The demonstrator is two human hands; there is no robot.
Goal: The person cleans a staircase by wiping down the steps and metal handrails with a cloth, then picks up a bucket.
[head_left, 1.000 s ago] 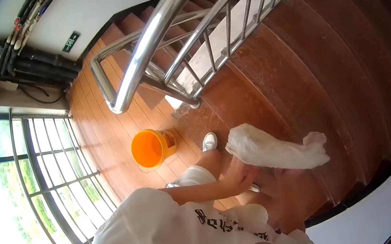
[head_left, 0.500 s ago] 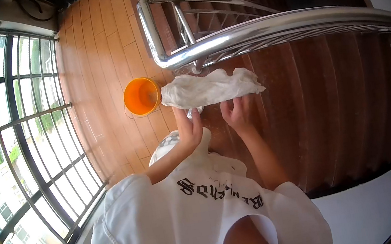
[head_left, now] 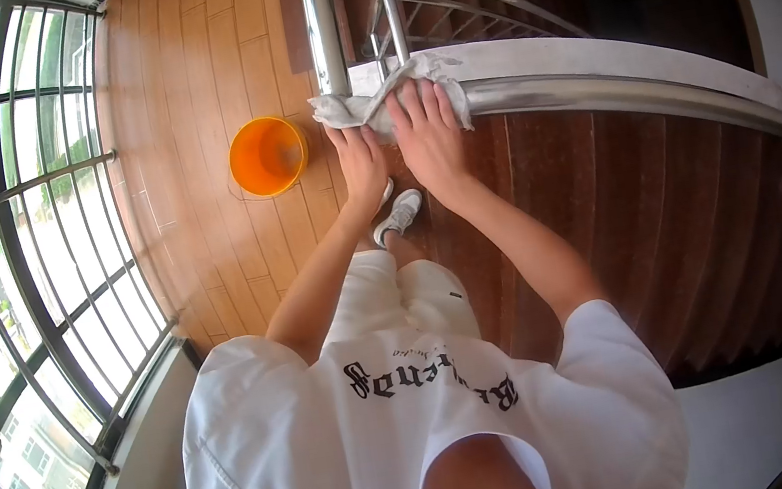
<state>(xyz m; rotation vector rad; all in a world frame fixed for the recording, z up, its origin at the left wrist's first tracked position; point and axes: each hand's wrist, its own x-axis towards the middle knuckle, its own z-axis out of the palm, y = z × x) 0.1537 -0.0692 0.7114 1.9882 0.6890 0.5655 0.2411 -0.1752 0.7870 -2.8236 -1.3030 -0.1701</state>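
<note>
1. The orange bucket [head_left: 258,150] stayed on the floor [head_left: 193,203], left of the left hand [head_left: 362,165].
2. The white cloth [head_left: 369,109], held up in the air a moment earlier, had come down onto the metal handrail [head_left: 550,93] ahead of both hands, so it now touched the rail.
3. The left hand reached forward, fingers straight and close together, tips against the cloth.
4. The right hand [head_left: 433,145] lay palm down on it, fingers slightly spread.

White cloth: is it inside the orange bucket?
No, the white cloth lies on the metal handrail with the left hand and right hand on it, apart from the orange bucket.
</note>
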